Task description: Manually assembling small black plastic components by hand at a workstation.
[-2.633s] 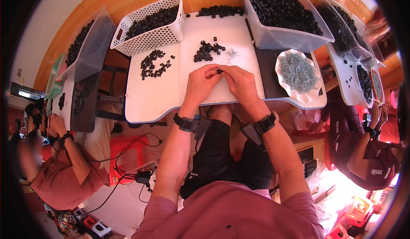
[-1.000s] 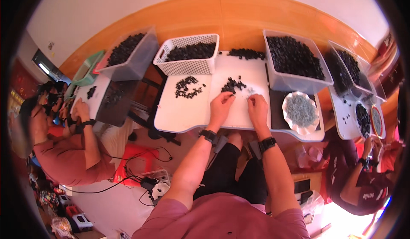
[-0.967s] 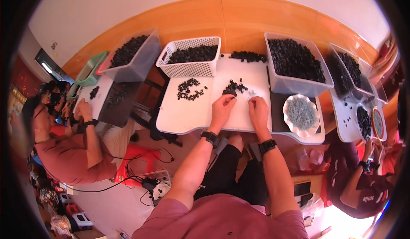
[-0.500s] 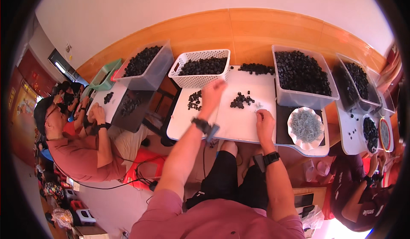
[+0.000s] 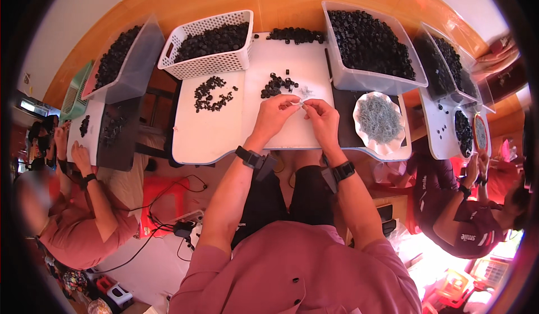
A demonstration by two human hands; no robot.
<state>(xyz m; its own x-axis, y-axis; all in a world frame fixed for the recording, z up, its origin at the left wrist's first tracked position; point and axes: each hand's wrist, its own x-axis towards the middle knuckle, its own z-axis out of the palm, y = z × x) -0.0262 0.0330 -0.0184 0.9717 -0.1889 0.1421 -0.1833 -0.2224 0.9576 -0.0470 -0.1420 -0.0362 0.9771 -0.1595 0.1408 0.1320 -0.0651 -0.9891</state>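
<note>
1. The small pale, see-through-looking piece is just nearer the person than the heap of small black cylindrical pieces on the white counter, slightly to that heap's right.
2. The left hand and right hand, both nearer the person than the heap, meet at their tips: the fingers of each are closed in a pinch on the pale piece, one hand from each side. Its exact shape is mostly hidden.
3. Judging by its look, the piece is very light, probably thin plastic, fairly stiff and perhaps a little slippery; a fingertip pinch near each end suits it, with gentle force in case it bends.
4. Counted: one pale piece visible in the fingers; two hands; three groups of black pieces lying on the counter, namely the heap, a loose black cluster to its left and a black row beyond it. One lone black piece sits just beyond the heap.
5. There is one white perforated plastic basket beyond and left of the heap, one translucent plastic bin beyond and right, and one white scalloped dish of grey slivers to its right. Individual pieces within these are too many and small to count.
</note>
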